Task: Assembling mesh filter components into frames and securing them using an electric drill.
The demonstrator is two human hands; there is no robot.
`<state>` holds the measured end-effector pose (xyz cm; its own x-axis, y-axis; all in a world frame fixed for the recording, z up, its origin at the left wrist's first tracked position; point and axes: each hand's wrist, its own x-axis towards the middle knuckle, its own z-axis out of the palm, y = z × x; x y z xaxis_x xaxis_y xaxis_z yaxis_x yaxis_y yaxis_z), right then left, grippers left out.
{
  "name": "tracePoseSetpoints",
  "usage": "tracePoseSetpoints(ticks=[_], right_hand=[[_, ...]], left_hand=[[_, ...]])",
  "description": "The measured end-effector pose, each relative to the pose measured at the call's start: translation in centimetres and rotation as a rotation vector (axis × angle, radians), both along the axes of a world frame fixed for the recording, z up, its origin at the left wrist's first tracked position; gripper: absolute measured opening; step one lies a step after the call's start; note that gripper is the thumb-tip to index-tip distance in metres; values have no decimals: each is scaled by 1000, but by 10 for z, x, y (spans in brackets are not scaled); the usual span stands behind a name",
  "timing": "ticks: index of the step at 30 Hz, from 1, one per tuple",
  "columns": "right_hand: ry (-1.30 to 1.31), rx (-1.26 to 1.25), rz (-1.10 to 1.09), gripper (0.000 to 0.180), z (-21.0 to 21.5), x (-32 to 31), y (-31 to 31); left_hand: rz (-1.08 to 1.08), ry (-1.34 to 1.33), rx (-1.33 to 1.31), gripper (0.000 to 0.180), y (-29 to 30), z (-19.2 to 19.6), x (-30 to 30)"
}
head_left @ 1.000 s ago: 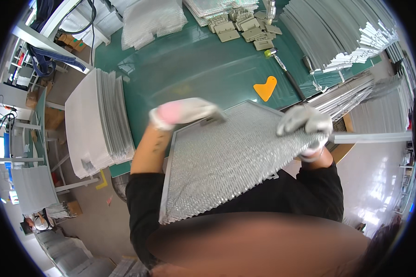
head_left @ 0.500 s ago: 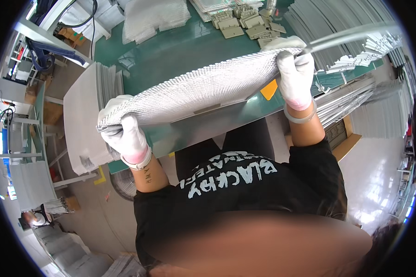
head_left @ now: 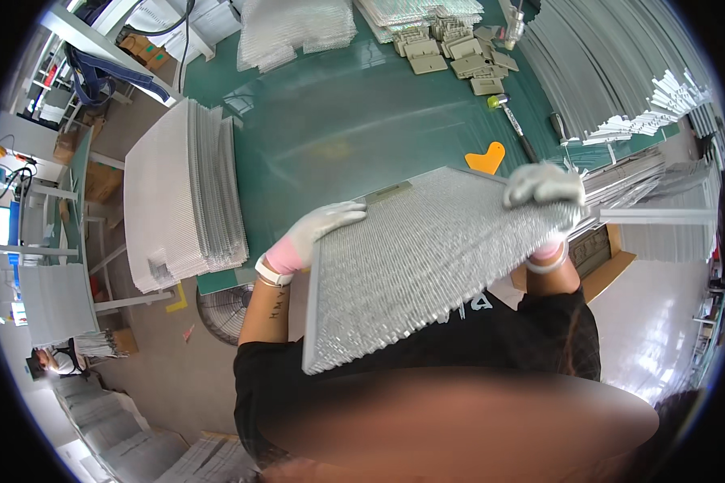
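A silver metal mesh filter panel (head_left: 435, 249) is tilted above my lap at the table's near edge. Thin grey frame runs along its left and far sides; the near edge is bare, ragged mesh. My left hand (head_left: 326, 227), white-gloved, holds the far left corner, fingers together along the frame beside a small tan plate (head_left: 387, 193) set in that edge. My gloved right hand (head_left: 544, 186) curls over the panel's right end. From beside it a pale metal frame strip (head_left: 656, 216) sticks out to the right. The panel covers part of my right wrist.
On the green table (head_left: 322, 145) stand mesh sheets (head_left: 185, 193) at left and a stack of long strips (head_left: 620, 72) at right. Tan plates (head_left: 459, 56), a hammer (head_left: 514, 129) and an orange heart-shaped piece (head_left: 485, 158) lie between. A floor fan (head_left: 221, 314) is below.
The panel has swung down toward my body, its face turned up. My left hand has moved right and nearer; my right hand has come lower. The strip went from slanting up to level.
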<state>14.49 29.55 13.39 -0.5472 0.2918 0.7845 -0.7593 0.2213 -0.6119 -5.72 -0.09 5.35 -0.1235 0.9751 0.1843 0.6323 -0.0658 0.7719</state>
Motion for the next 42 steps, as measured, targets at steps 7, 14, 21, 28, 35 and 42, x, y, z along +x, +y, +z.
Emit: tracePoseSetpoints(ticks=[7,14,21,28,35,42], right_hand=[[42,86,79,29,-22,39,-3],[16,68,48,25,-23,49,-6],[8,-46,5,29,-24,50,-9],[60,-134,8,27,-28,47,-10],[59,-117,-15,29,-22,42,-2],[-246,54,-239,25,5,-12,22]], left_hand=[[-66,246,-125,59,1,8,9],[128,537,-316,46,-7,11,-4],[-248,176,-480,45,49,4,-35],[-343,31,-380,67,122,-41,-8],[-251,70,-473,67,115,25,-8],[-508,-402,735,59,17,95,-9]])
